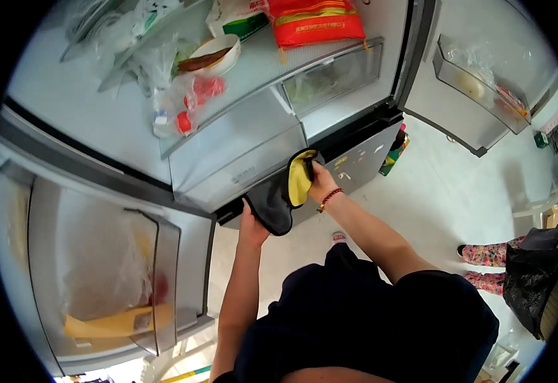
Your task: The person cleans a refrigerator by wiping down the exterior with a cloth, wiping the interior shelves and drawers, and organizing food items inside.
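A grey and yellow cleaning cloth [271,199] with dark edging hangs between my two hands in front of the open fridge. My left hand [251,225] grips its lower left edge, thumb on top. At the upper right, my right hand [321,184] holds the part folded over to its yellow side; a red beaded bracelet circles that wrist. Just behind the cloth are the clear fridge drawers [241,167] and the dark ledge under them.
The fridge shelf [244,86] holds a bowl [218,57], a red package [317,24] and plastic bags. Loaded door bins flank me: the left door bin [167,281] and right door bin [483,89]. Another person's patterned trouser legs [486,256] and a black bag [534,281] are at right.
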Available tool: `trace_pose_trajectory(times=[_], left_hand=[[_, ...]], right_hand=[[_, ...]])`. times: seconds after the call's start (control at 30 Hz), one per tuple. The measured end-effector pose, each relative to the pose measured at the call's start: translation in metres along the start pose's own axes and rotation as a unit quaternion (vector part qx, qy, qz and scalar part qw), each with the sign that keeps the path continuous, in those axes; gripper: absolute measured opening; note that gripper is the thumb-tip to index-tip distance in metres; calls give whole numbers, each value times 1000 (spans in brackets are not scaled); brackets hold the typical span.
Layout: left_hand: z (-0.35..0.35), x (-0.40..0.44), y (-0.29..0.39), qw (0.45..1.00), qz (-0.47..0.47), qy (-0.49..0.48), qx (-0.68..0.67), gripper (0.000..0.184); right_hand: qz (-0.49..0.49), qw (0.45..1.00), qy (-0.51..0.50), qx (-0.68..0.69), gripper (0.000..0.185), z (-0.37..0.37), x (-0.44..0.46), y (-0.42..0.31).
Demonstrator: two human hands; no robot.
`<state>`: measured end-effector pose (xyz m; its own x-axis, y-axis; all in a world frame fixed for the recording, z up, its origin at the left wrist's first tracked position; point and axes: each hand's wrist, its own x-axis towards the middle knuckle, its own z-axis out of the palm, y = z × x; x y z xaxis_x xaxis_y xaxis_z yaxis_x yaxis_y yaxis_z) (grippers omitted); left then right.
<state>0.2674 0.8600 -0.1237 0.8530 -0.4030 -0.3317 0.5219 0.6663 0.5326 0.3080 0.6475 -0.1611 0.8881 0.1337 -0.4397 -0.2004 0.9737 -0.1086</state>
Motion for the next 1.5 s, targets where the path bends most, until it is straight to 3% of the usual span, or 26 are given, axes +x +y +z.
trace_pose_trajectory(times=[0.17, 0.2, 0.27, 0.47, 0.63, 0.77, 0.8, 0.87, 0.93, 0.97, 1.0, 1.07, 1.1, 1.13, 1.2, 1.27, 1.33, 1.4, 1.5], left_hand=[[-18, 21, 15, 996, 17, 92, -5, 61], [-29, 30, 16, 998, 28, 50, -16, 58], [-31, 40, 20, 995, 35, 90, -39, 56], [-30, 64, 9, 996, 56, 68, -31, 62], [-20, 80, -2, 994, 41, 76, -64, 69], [-24, 98, 2, 993, 46, 92, -50, 79], [-19, 102, 0, 993, 24, 95, -67, 81], [-2, 107, -3, 989, -21, 104, -103, 84], [20, 115, -15, 992, -64, 65, -86, 84], [33, 118, -24, 992, -86, 46, -77, 84], [45, 119, -33, 995, -87, 21, -40, 83], [61, 124, -44, 992, -122, 7, -42, 80], [63, 125, -45, 990, -134, 26, -29, 78], [74, 124, -43, 988, -145, 47, -41, 76], [73, 123, -35, 992, -97, 86, 2, 75], [54, 121, -17, 995, -61, 82, -15, 73], [41, 128, -4, 996, -40, 64, -40, 72], [46, 130, -2, 996, -48, 76, 10, 81], [49, 132, 8, 991, -46, 103, 70, 89]], right_hand=[[88, 996, -13, -31, 25, -8, 35, 20], [100, 994, -15, -26, 24, -14, 50, 23], [72, 996, 7, -45, 22, -7, 53, 19], [-44, 987, -15, -157, 21, -20, 72, 8], [-157, 916, -11, -370, 24, -35, 89, -4], [-34, 982, 108, -153, 25, -39, 75, -53], [-62, 991, 20, -116, 26, -49, 71, -72], [-126, 984, 39, -122, 22, -28, 60, -109], [-282, 929, 88, -221, 25, -5, 73, -139], [-349, 862, 108, -352, 32, 0, 67, -150], [-422, 660, 162, -600, 37, -13, 86, -171], [-453, 392, 193, -777, 41, 4, 92, -182], [-448, 291, 214, -818, 45, 0, 103, -174], [-355, 237, 193, -884, 50, 3, 113, -170], [-376, 199, 169, -889, 50, 9, 120, -146], [-380, 208, 146, -889, 45, 13, 119, -131], [-246, 205, 5, -947, 40, 25, 110, -118], [-417, 233, -73, -876, 37, 12, 106, -92], [-329, 249, -83, -907, 34, 21, 98, -145]])
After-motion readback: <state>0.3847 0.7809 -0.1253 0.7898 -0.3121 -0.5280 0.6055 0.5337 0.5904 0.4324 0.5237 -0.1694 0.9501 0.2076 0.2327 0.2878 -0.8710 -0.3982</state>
